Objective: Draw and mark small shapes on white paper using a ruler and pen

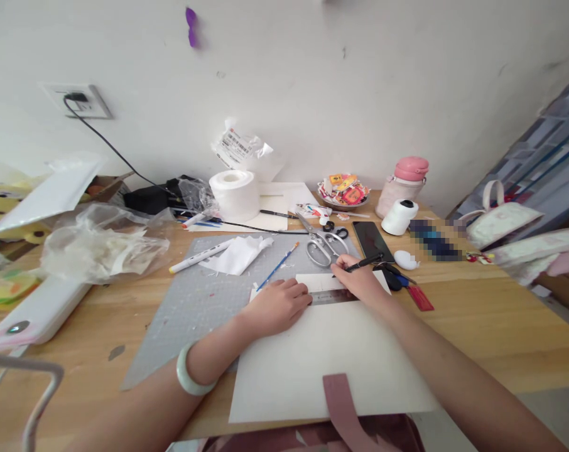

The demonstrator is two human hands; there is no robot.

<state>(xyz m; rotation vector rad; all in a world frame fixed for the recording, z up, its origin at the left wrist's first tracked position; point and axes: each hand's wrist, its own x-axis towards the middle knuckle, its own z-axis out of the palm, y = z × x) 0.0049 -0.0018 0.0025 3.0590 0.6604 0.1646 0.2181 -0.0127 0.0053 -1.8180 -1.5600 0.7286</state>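
Observation:
A large sheet of white paper (322, 358) lies on the table, partly over a grey cutting mat (185, 314). Across its upper part rests a metal ruler (334, 297). My left hand (279, 307) lies palm down over the paper, its fingers on the ruler's left end; the fingertips are partly hidden. In my right hand (355, 282) is a black pen (367, 261), its tip close to the paper just above the ruler. Scissors (319, 248) with silver handles lie just beyond the sheet. Left of them is a blue paintbrush (277, 267).
Behind are a white roll (235, 194), a bowl of wrapped sweets (343, 191) and a pink bottle (400, 191). A phone (373, 241), thread spool (399, 217) and keys (392, 276) sit right. Plastic bags (105, 245) crowd the left. A pink strap (343, 408) overlaps the paper's near edge.

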